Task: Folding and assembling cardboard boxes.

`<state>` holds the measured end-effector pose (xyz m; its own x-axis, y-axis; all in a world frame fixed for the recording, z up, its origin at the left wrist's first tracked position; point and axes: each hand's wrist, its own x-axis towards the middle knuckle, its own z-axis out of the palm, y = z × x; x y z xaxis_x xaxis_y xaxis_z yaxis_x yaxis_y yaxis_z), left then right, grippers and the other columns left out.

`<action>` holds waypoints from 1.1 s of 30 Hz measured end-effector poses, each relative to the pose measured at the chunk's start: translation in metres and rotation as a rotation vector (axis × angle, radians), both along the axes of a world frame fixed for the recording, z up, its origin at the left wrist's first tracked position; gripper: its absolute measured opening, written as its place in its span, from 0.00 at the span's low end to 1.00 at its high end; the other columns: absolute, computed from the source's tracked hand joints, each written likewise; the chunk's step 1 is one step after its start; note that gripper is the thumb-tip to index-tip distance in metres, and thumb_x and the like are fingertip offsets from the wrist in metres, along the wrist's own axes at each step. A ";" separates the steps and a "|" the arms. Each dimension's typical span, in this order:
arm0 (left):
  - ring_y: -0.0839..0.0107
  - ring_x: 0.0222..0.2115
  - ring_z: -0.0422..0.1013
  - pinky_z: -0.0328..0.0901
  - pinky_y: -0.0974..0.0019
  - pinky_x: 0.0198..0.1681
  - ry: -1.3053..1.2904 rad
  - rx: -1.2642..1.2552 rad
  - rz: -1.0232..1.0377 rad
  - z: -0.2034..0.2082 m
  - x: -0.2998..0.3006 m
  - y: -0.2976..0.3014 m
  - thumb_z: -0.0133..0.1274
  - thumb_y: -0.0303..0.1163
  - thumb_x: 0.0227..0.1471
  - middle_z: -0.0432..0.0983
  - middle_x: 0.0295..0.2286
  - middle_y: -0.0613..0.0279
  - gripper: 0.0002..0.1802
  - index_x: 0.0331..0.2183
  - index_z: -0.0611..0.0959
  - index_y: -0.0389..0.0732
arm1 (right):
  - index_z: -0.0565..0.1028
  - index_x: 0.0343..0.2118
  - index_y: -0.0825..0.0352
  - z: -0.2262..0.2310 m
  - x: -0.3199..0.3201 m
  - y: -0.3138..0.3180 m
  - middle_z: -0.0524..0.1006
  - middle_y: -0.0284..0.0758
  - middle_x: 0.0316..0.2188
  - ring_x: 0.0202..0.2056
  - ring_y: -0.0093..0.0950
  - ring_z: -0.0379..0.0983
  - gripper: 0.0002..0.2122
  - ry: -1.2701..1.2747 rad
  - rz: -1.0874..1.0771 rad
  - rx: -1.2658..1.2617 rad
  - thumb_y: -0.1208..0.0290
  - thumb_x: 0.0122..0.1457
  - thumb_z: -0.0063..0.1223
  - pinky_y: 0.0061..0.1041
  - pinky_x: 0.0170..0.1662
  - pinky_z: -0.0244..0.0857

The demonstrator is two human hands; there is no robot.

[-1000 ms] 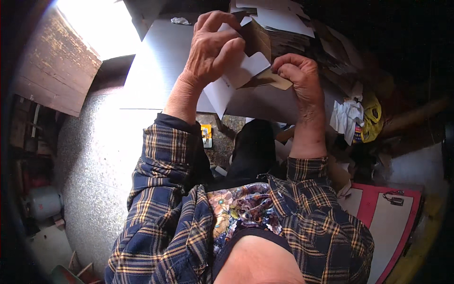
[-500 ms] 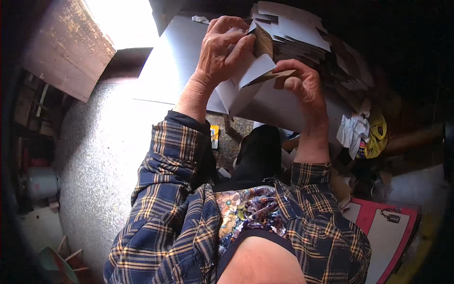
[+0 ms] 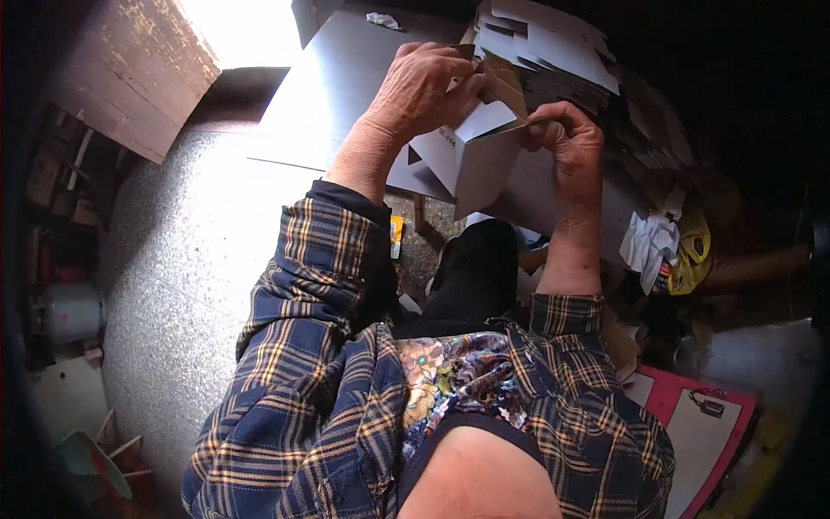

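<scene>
A small white cardboard box point(image 3: 491, 166) with a brown inner side is held tilted between my hands, above the near edge of a pale table point(image 3: 350, 73). Its flaps stand out at the top. My left hand point(image 3: 432, 91) is closed on the far left side of the box, its fingertips partly hidden behind the card. At the box's right corner, my right hand point(image 3: 569, 134) pinches a flap edge between thumb and bent fingers. Just beyond, a pile of flat white cardboard pieces point(image 3: 553, 56) lies on the table.
Crumpled white paper point(image 3: 648, 245) and a yellow plastic bag point(image 3: 693, 255) are at the right. A worn wooden panel point(image 3: 138, 73) stands at upper left above the speckled floor point(image 3: 190, 285). A pink-edged white board point(image 3: 692, 432) lies at lower right.
The box has turned, with its sides now more opened out and a flap hanging lower. My right hand has moved slightly right, its fingers now bunched at the corner. My left hand has shifted right.
</scene>
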<state>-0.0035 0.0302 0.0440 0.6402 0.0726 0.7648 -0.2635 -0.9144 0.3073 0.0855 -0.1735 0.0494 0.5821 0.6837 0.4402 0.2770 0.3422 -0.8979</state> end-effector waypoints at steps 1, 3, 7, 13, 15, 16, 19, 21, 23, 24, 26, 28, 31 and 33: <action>0.60 0.30 0.73 0.65 0.59 0.37 -0.007 0.013 0.015 -0.001 0.001 -0.002 0.55 0.34 0.48 0.76 0.30 0.55 0.09 0.28 0.82 0.38 | 0.76 0.29 0.66 -0.002 0.002 -0.001 0.76 0.27 0.23 0.25 0.16 0.70 0.12 0.001 -0.003 -0.001 0.62 0.50 0.61 0.17 0.28 0.64; 0.60 0.29 0.73 0.67 0.60 0.35 0.007 -0.035 -0.015 -0.004 0.003 -0.005 0.56 0.33 0.48 0.76 0.29 0.56 0.08 0.28 0.82 0.38 | 0.76 0.29 0.67 -0.005 0.003 -0.004 0.75 0.27 0.22 0.24 0.16 0.69 0.11 0.008 -0.025 -0.026 0.64 0.51 0.61 0.17 0.29 0.64; 0.61 0.28 0.74 0.68 0.63 0.31 0.065 -0.143 -0.027 -0.009 0.004 -0.010 0.56 0.32 0.48 0.76 0.28 0.57 0.07 0.29 0.81 0.39 | 0.75 0.29 0.67 -0.005 -0.005 -0.004 0.74 0.27 0.22 0.24 0.15 0.68 0.08 0.012 -0.034 0.013 0.68 0.52 0.60 0.16 0.31 0.64; 0.58 0.28 0.74 0.68 0.61 0.30 -0.035 -0.234 0.050 -0.019 0.007 -0.015 0.53 0.29 0.49 0.75 0.27 0.55 0.05 0.28 0.79 0.39 | 0.75 0.29 0.66 -0.007 -0.014 -0.011 0.74 0.28 0.25 0.29 0.16 0.69 0.08 -0.140 -0.134 -0.015 0.68 0.51 0.59 0.17 0.33 0.65; 0.57 0.27 0.73 0.67 0.60 0.30 -0.004 -0.176 0.049 -0.020 0.006 -0.021 0.52 0.30 0.50 0.74 0.26 0.55 0.06 0.27 0.78 0.38 | 0.75 0.30 0.67 -0.014 -0.009 -0.020 0.74 0.28 0.27 0.31 0.17 0.69 0.10 -0.232 -0.159 0.009 0.65 0.52 0.58 0.17 0.35 0.64; 0.55 0.27 0.72 0.67 0.59 0.30 0.023 -0.115 0.048 -0.018 0.005 -0.025 0.50 0.31 0.51 0.74 0.25 0.54 0.07 0.26 0.78 0.38 | 0.75 0.30 0.67 -0.016 -0.008 -0.023 0.74 0.28 0.27 0.31 0.17 0.69 0.10 -0.232 -0.165 0.007 0.65 0.52 0.58 0.17 0.35 0.64; 0.53 0.27 0.70 0.64 0.55 0.34 0.102 -0.103 -0.027 -0.015 0.003 -0.035 0.48 0.35 0.52 0.73 0.24 0.54 0.11 0.25 0.77 0.38 | 0.75 0.33 0.67 -0.023 0.001 -0.027 0.73 0.29 0.29 0.32 0.18 0.69 0.11 -0.148 -0.171 0.074 0.65 0.53 0.57 0.18 0.37 0.65; 0.56 0.30 0.70 0.61 0.56 0.40 0.148 -0.054 -0.025 -0.017 0.000 -0.045 0.47 0.38 0.53 0.73 0.24 0.56 0.13 0.24 0.78 0.39 | 0.74 0.37 0.68 -0.029 0.005 -0.029 0.73 0.29 0.30 0.32 0.18 0.69 0.12 -0.078 -0.187 0.098 0.64 0.55 0.55 0.19 0.39 0.67; 0.59 0.32 0.70 0.58 0.57 0.43 0.194 0.052 0.047 -0.019 -0.002 -0.056 0.47 0.38 0.53 0.74 0.24 0.58 0.13 0.23 0.78 0.41 | 0.74 0.37 0.68 -0.032 0.005 -0.035 0.73 0.30 0.30 0.32 0.19 0.69 0.12 -0.057 -0.217 0.056 0.65 0.55 0.54 0.19 0.40 0.67; 0.62 0.32 0.70 0.58 0.59 0.43 0.167 0.094 0.090 -0.020 -0.002 -0.061 0.48 0.38 0.53 0.75 0.23 0.61 0.13 0.22 0.79 0.43 | 0.73 0.38 0.68 -0.032 0.002 -0.035 0.73 0.30 0.30 0.32 0.19 0.69 0.13 -0.031 -0.235 0.019 0.65 0.55 0.54 0.20 0.41 0.67; 0.63 0.32 0.70 0.58 0.59 0.42 0.181 0.102 0.107 -0.021 -0.002 -0.069 0.48 0.38 0.52 0.75 0.23 0.62 0.13 0.22 0.79 0.44 | 0.73 0.39 0.68 -0.031 -0.002 -0.034 0.73 0.30 0.30 0.32 0.18 0.69 0.12 -0.035 -0.269 -0.020 0.66 0.56 0.53 0.20 0.40 0.67; 0.63 0.30 0.70 0.58 0.59 0.41 0.181 0.126 0.143 -0.019 -0.001 -0.075 0.49 0.39 0.52 0.76 0.22 0.63 0.13 0.21 0.80 0.44 | 0.73 0.40 0.68 -0.030 -0.003 -0.034 0.73 0.30 0.31 0.32 0.18 0.69 0.12 -0.038 -0.297 -0.054 0.67 0.56 0.52 0.19 0.39 0.67; 0.62 0.30 0.70 0.58 0.58 0.42 0.201 0.104 0.156 -0.019 0.002 -0.077 0.49 0.39 0.51 0.76 0.22 0.62 0.12 0.22 0.80 0.44 | 0.73 0.41 0.69 -0.035 0.003 -0.034 0.74 0.30 0.30 0.32 0.19 0.70 0.13 -0.098 -0.340 -0.112 0.66 0.56 0.52 0.20 0.38 0.66; 0.62 0.30 0.70 0.58 0.58 0.42 0.204 0.109 0.159 -0.019 0.003 -0.076 0.49 0.39 0.51 0.76 0.22 0.62 0.12 0.23 0.80 0.44 | 0.73 0.42 0.69 -0.038 0.003 -0.031 0.75 0.32 0.29 0.32 0.21 0.71 0.16 -0.219 -0.426 -0.183 0.62 0.57 0.51 0.22 0.36 0.65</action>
